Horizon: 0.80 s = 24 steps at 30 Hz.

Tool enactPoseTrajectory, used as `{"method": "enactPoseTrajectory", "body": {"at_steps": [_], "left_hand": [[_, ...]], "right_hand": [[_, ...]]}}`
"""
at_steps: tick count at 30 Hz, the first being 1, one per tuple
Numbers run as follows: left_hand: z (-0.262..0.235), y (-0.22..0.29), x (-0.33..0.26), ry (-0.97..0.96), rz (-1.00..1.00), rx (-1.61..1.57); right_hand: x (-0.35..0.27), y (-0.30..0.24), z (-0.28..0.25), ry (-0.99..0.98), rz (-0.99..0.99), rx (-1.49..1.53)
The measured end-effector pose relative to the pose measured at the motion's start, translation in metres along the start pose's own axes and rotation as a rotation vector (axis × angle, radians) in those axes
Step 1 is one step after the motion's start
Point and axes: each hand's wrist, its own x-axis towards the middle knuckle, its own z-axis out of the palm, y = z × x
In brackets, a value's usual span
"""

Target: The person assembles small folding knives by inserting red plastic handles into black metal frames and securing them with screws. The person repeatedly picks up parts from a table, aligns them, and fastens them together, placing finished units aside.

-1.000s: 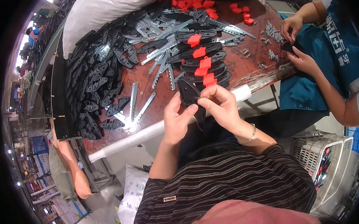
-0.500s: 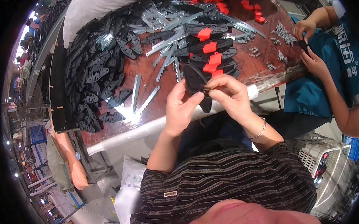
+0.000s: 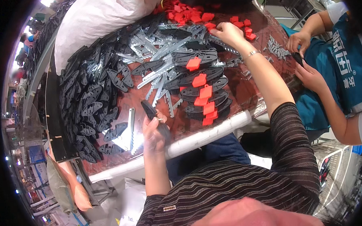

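Low over the table's near side, my left hand (image 3: 154,132) is closed round a dark, elongated plastic handle part (image 3: 149,109); part of it is hidden by the fingers. My right arm is stretched to the far side, where the fingertips of my right hand (image 3: 229,35) pinch a small red plastic piece (image 3: 210,26) at the edge of the red pile (image 3: 185,15). Between the hands lies a row of black handle shells (image 3: 199,76) with red pieces (image 3: 193,63) laid on them. Toothed metal blades (image 3: 159,79) are heaped beside that row.
Many black shells (image 3: 92,108) fill the table's left. A white sack (image 3: 100,23) stands behind them. Screws or springs (image 3: 276,48) lie far right, near a co-worker's hands (image 3: 304,59) holding a dark part. A white roll (image 3: 214,131) lines the near table edge.
My hands have separated. The left moved left and down with the black part; the right left it and reached far out to the red pieces. The view has shifted slightly.
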Motion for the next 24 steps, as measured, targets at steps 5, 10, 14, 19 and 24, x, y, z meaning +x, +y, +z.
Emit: {"method": "enactPoseTrajectory", "body": {"at_steps": [5,10,14,19,24], "left_hand": [[0.001,-0.002,0.001,-0.060,-0.024,-0.004],[0.000,-0.005,0.005,-0.058,0.001,0.133],[0.004,-0.007,0.004,-0.097,-0.011,0.149],[0.021,-0.004,-0.007,-0.124,0.035,0.099],[0.045,-0.005,-0.055,-0.163,-0.006,0.125]], "right_hand": [[0.015,-0.001,0.008,-0.056,-0.033,-0.016],[-0.011,0.005,-0.004,0.303,-0.184,0.315],[-0.109,-0.032,-0.046,0.273,-0.372,0.662],[-0.234,-0.071,-0.056,0.250,-0.802,0.449],[-0.279,-0.094,-0.045,0.259,-0.957,0.494]]}}
